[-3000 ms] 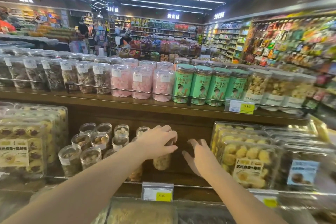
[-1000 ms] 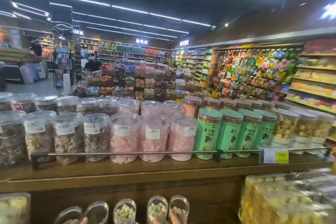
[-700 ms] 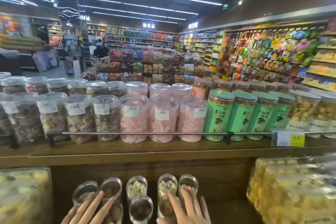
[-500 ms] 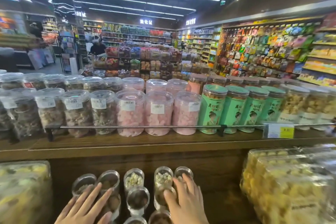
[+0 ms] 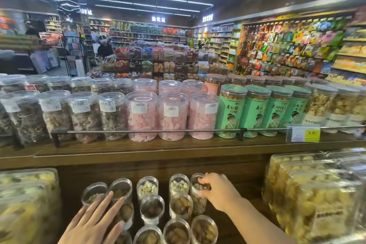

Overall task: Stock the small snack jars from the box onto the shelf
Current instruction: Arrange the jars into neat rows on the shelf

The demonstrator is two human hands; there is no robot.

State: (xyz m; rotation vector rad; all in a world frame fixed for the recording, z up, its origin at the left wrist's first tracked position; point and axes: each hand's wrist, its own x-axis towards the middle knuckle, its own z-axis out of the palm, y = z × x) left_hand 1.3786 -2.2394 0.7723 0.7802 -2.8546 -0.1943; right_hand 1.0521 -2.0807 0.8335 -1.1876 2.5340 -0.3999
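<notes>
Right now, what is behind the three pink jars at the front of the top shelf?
Behind the pink jars stands a second row of clear-lidded jars with pink contents; only their tops show. What lies further back on the top shelf is covered.

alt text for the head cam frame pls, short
On a wooden shop shelf, the right hand grips the lid of a small clear plastic snack jar in the back row while the left hand rests flat on neighbouring small jars. Above, large clear tubs of pink sweets and green-labelled canisters line a railed shelf.
</notes>
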